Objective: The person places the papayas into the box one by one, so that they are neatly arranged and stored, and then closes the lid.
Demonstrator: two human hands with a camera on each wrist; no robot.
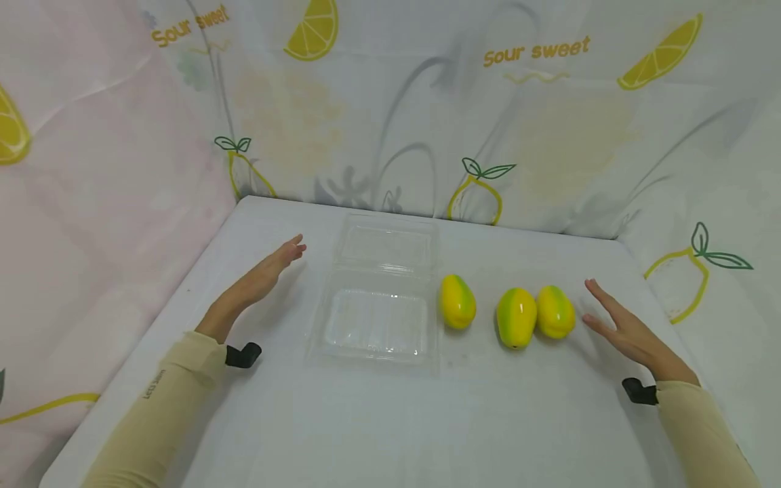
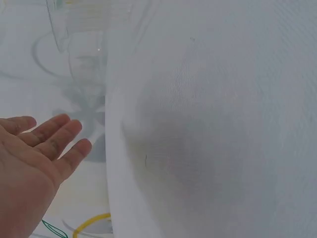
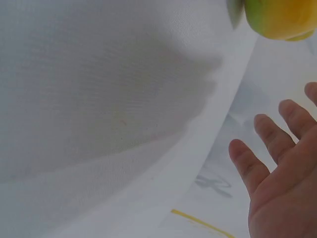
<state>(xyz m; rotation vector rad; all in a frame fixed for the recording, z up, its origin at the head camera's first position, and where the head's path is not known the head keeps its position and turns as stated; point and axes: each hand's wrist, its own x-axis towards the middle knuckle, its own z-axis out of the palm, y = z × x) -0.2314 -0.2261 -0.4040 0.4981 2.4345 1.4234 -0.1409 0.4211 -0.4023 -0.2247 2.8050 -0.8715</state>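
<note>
My left hand [image 1: 265,274] hovers over the left part of the table, fingers extended and holding nothing; its open palm [image 2: 25,183] shows in the left wrist view. To its right lies a clear plastic clamshell box [image 1: 375,359], lid [image 1: 384,247] folded back toward the wall, with no contents visible. Beside the box's right edge is a glossy yellow-green papaya-like fruit [image 1: 457,302]. Two similar fruits, one in the middle [image 1: 516,317] and one on the right [image 1: 555,312], lie close together. Just right of these, my right hand [image 1: 631,332] holds nothing, its fingers spread.
A white-covered table [image 1: 390,427] carries everything. Behind it hangs a cloth backdrop [image 1: 378,115] printed with lemons and lettering, continuing along both sides. Each wrist bears a black camera mount, one on the left [image 1: 243,355] and one on the right [image 1: 639,391].
</note>
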